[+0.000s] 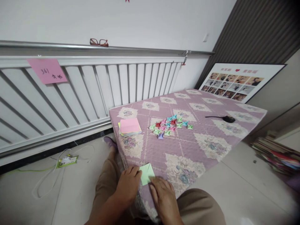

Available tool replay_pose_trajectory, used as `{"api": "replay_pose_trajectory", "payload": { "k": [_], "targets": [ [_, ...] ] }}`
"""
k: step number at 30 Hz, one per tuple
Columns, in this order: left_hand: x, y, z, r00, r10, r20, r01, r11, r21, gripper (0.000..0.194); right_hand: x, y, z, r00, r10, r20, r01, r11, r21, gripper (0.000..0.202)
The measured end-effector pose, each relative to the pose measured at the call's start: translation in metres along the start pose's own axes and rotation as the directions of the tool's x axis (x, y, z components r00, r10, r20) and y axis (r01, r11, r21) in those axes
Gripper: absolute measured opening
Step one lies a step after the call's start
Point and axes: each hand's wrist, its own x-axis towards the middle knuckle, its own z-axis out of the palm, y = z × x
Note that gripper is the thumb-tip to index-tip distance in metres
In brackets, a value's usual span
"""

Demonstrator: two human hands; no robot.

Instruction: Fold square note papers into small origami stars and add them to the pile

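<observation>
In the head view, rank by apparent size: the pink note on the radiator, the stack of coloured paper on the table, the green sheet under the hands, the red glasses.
1. Pink note
2. Stack of coloured paper
3. Red glasses and green sheet: unsure, since both hands partly cover the nearer sheet.

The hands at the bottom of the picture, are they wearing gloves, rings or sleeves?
No gloves. Both the left hand and the right hand are bare, with no rings, watch or bracelet showing. No sleeves reach the wrists or the forearm parts in view. The fingers are rounded with short nails. The only clothing nearby is tan fabric trousers on the knees.
</observation>
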Motion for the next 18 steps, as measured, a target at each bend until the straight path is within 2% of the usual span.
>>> {"api": "replay_pose_trajectory", "payload": {
  "k": [3,6,7,10,12,18],
  "targets": [
    [0.012,0.003,-0.012,1.0,0.008,0.009,-0.007,0.998,-0.068,0.02,0.014,-0.002,0.0,0.996,0.085,0.01,-0.085,0.996,0.02,0.014],
    [0.022,0.003,-0.014,0.998,-0.062,-0.008,0.061,0.996,-0.062,0.017,0.024,-0.001,0.004,0.987,0.161,0.014,-0.161,0.987,0.004,0.006],
    [0.024,0.003,-0.013,0.996,-0.083,-0.01,0.083,0.995,-0.058,0.018,0.025,0.0,0.005,0.984,0.179,0.015,-0.179,0.984,0.003,0.007],
    [0.027,0.002,-0.01,0.996,-0.091,-0.021,0.089,0.992,-0.085,0.021,0.026,0.004,0.011,0.976,0.218,-0.014,-0.218,0.976,-0.002,0.035],
    [0.026,0.002,-0.007,0.997,-0.069,-0.045,0.064,0.992,-0.112,0.022,0.024,0.006,0.014,0.973,0.227,-0.035,-0.228,0.974,-0.022,0.046],
    [0.019,0.006,0.005,0.997,0.045,-0.06,-0.051,0.992,-0.115,0.018,0.023,0.006,0.015,0.967,0.253,-0.005,-0.253,0.967,0.008,0.034]
  ]
}}
